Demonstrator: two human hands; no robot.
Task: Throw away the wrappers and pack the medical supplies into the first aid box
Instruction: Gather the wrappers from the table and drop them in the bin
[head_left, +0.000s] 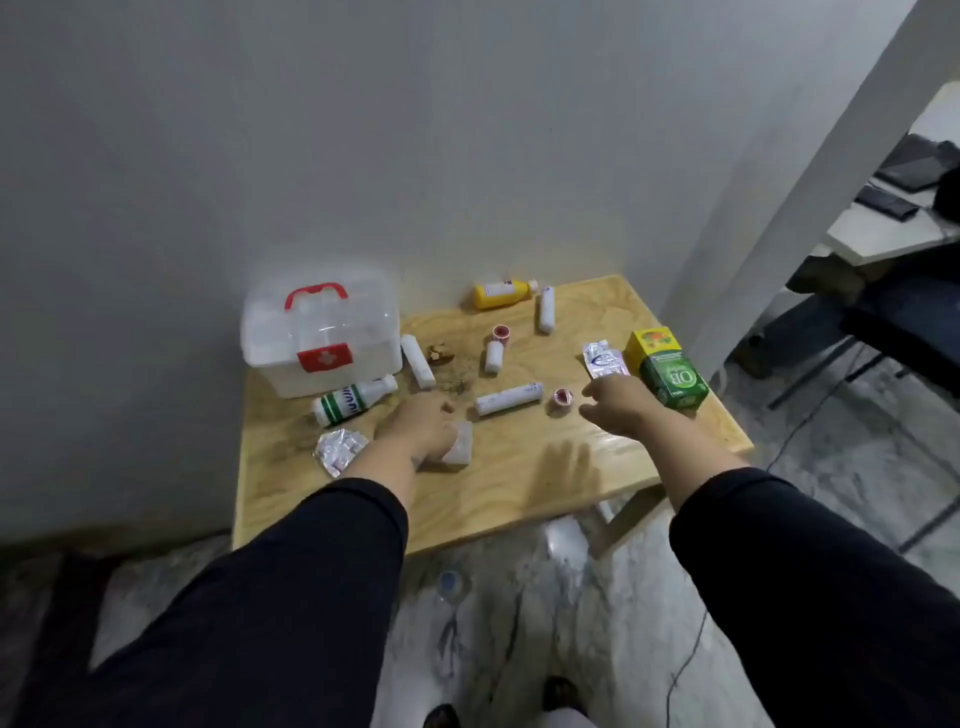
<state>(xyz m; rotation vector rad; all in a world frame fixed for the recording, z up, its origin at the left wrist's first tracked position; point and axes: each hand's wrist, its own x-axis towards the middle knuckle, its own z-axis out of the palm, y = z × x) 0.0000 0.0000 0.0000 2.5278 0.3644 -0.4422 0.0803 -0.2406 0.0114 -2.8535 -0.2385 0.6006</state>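
Hands reach out over a small wooden table (519, 483) set against a grey wall. The left hand (423, 423) lies knuckles-up near the table's middle, fingers curled down onto a pale, squarish packet (460, 447) that shows under its palm; whether it grips the packet or only presses on it I cannot tell. The right hand (621, 402) hovers loosely open near the right edge, fingers spread and bent, holding nothing, its fingertips just beside a crinkled foil wrapper (602, 359). Both arms wear dark sleeves.

At the far left corner stands the first aid box (319, 338), translucent plastic with rounded edges, a red handle and a red cross label, lid closed. In front of it lies a white bottle (353, 400) with green bands, on its side. Near the left edge, just beside the left wrist, is a crumpled silver blister pack (337, 449). A yellow bottle (504, 293) lies on its side at the far edge. Four white cylindrical rolls lie scattered over the middle of the table; the longest roll (509, 397) sits between the two hands. Two small red-centred tape rings lie there too, one tape ring (562, 399) near the right hand. By the right edge a glossy green carton (672, 382) rests against a yellow carton (652, 345). Brown crumbs (440, 355) dirty the light wood grain near the box.
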